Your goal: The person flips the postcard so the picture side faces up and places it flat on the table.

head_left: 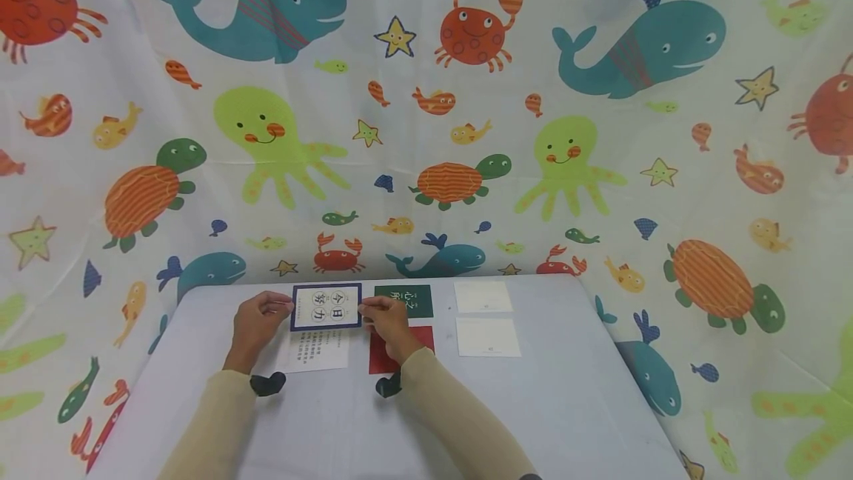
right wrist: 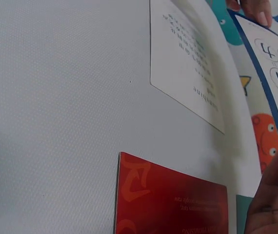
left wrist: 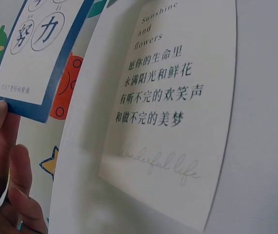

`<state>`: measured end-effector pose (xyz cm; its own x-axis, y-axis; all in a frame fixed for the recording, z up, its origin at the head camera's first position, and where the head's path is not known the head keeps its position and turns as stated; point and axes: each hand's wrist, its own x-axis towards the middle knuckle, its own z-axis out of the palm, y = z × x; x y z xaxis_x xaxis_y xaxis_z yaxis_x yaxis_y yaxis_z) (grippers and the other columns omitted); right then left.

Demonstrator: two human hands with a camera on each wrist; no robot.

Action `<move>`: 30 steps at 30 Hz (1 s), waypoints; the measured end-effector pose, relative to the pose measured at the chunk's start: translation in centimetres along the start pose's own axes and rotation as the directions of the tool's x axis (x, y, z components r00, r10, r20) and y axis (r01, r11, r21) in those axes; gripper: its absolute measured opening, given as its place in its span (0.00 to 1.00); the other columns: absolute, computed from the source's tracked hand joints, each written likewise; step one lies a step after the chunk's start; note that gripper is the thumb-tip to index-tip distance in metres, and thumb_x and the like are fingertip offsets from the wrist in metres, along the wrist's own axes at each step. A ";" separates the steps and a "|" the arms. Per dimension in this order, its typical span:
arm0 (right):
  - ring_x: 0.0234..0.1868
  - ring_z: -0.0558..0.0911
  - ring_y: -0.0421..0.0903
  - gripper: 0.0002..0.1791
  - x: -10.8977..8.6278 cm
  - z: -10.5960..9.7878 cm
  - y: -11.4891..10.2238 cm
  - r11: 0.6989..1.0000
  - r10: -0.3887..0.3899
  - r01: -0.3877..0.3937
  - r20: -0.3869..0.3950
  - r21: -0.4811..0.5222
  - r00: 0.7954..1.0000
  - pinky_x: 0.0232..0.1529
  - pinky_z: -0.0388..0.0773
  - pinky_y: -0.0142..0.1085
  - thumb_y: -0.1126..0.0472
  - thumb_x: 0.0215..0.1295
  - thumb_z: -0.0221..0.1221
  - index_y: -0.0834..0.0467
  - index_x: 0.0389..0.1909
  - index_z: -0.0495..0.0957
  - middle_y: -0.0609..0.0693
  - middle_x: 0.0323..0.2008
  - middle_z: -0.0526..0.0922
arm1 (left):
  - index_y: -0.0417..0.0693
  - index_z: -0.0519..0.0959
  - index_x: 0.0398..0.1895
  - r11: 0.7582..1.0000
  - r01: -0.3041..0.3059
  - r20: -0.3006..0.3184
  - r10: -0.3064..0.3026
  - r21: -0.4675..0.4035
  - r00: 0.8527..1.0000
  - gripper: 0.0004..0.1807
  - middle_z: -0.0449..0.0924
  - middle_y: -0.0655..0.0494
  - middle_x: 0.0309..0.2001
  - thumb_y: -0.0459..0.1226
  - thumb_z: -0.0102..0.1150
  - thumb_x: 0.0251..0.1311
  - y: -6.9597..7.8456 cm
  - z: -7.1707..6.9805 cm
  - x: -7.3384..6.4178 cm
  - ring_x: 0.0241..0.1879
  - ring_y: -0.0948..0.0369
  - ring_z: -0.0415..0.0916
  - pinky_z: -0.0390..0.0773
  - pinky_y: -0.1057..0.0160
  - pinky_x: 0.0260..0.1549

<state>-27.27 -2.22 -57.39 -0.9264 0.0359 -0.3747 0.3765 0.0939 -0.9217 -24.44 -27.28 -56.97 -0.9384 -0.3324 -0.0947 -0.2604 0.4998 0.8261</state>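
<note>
A blue-bordered white card (head_left: 326,307) with circled Chinese characters is held above the far part of the table. My left hand (head_left: 258,324) pinches its left end, thumb and fingertips at the corner in the left wrist view. At the opposite end, my right hand (head_left: 392,328) pinches the card's edge. Below it lies a white card (left wrist: 163,97) printed with "Sunshine and flowers" and Chinese lines, partly covered in the head view. Under my right hand and wrist is a red card (right wrist: 173,200), partly hidden. Just beyond sits a green card (head_left: 416,302) with white characters.
Two pale cards, one farther back (head_left: 483,296) and one nearer (head_left: 489,338), lie to the right on the white-covered table (head_left: 566,406). A curtain (head_left: 400,206) with sea animals hangs behind the table's far edge. Dark straps or mounts sit at both wrists.
</note>
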 end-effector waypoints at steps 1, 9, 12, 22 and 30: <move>0.43 0.88 0.44 0.06 0.0 0.0 0.0 1.000 -0.002 0.002 0.000 0.002 1.000 0.52 0.88 0.40 0.53 0.67 0.73 0.44 0.43 0.90 0.43 0.41 0.90 | 0.43 0.82 0.59 1.000 0.005 0.001 -0.005 -0.002 1.000 0.16 0.86 0.38 0.57 0.42 0.60 0.75 0.0 0.0 0.0 0.58 0.44 0.80 0.78 0.47 0.57; 0.41 0.88 0.45 0.07 0.1 0.1 0.3 1.000 -0.025 0.025 -0.010 0.007 1.000 0.51 0.88 0.41 0.55 0.67 0.72 0.44 0.44 0.88 0.44 0.41 0.90 | 0.41 0.83 0.59 1.000 0.020 0.004 -0.020 -0.002 1.000 0.18 0.85 0.38 0.60 0.42 0.60 0.75 -0.2 0.0 0.0 0.59 0.43 0.79 0.78 0.45 0.60; 0.40 0.88 0.44 0.08 0.1 0.2 0.3 0.999 -0.032 0.032 -0.012 0.006 0.999 0.49 0.88 0.40 0.55 0.67 0.72 0.42 0.45 0.89 0.43 0.41 0.91 | 0.42 0.83 0.61 1.000 0.017 -0.003 -0.017 -0.001 1.000 0.18 0.85 0.38 0.59 0.42 0.61 0.75 -0.3 0.1 0.0 0.57 0.44 0.79 0.79 0.46 0.59; 0.45 0.90 0.52 0.18 0.2 0.2 0.6 0.998 -0.066 0.066 0.027 -0.007 0.997 0.45 0.87 0.36 0.61 0.66 0.71 0.41 0.54 0.88 0.44 0.38 0.90 | 0.46 0.79 0.69 1.000 0.021 0.033 -0.021 0.005 0.999 0.25 0.85 0.36 0.57 0.43 0.63 0.73 -0.3 -0.1 -0.2 0.55 0.43 0.81 0.80 0.49 0.53; 0.41 0.89 0.46 0.23 0.4 0.3 0.9 0.995 -0.089 0.090 0.030 -0.044 0.996 0.44 0.88 0.38 0.61 0.63 0.75 0.38 0.57 0.87 0.42 0.41 0.90 | 0.48 0.76 0.73 0.999 0.044 0.096 -0.043 -0.010 0.994 0.31 0.84 0.37 0.57 0.45 0.69 0.69 -0.3 -0.6 -0.3 0.56 0.43 0.78 0.77 0.46 0.55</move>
<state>-27.32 -2.47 -58.42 -0.9558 -0.0021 -0.2941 0.2909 0.1405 -0.9464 -23.98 -27.78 -56.88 -0.9438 -0.2753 -0.1831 -0.2995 0.4769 0.8263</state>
